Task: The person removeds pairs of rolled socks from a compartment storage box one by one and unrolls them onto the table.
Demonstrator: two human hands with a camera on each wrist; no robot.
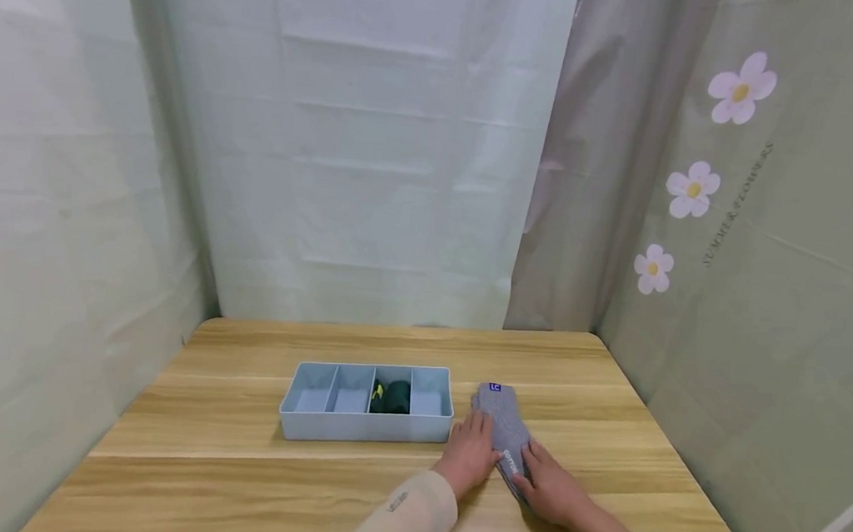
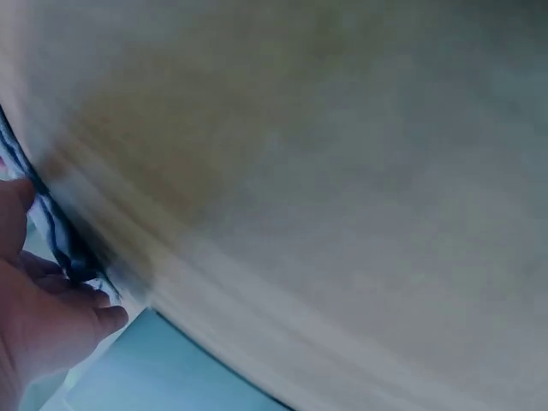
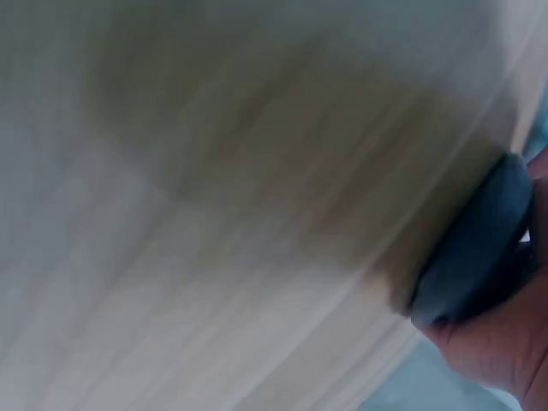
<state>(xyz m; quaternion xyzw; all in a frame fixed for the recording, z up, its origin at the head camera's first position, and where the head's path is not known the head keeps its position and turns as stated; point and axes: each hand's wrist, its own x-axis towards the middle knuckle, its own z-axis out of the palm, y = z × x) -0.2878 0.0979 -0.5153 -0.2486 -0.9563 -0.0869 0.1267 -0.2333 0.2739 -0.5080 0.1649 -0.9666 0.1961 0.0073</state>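
A flat pair of grey socks point(image 1: 506, 423) lies slantwise on the table, with a small blue "LC" label at the far end and white lettering at the near end. At its left edge, my left hand point(image 1: 469, 451) grips the knit between thumb and fingers. My right hand point(image 1: 554, 486) holds the near right end, thumb low and fingers along the side. The right wrist view shows the dark, folded sock end point(image 3: 475, 244) within the grasp of that hand. In the left wrist view, the sock edge point(image 2: 56, 227) runs between thumb and fingers.
Left of the socks stands a pale blue tray point(image 1: 365, 426) with several compartments. A dark green rolled bundle point(image 1: 397, 397) with a yellow mark sits in one of them. Around the wooden table point(image 1: 215, 466) hang pale curtains point(image 1: 374, 170), the right one with flowers.
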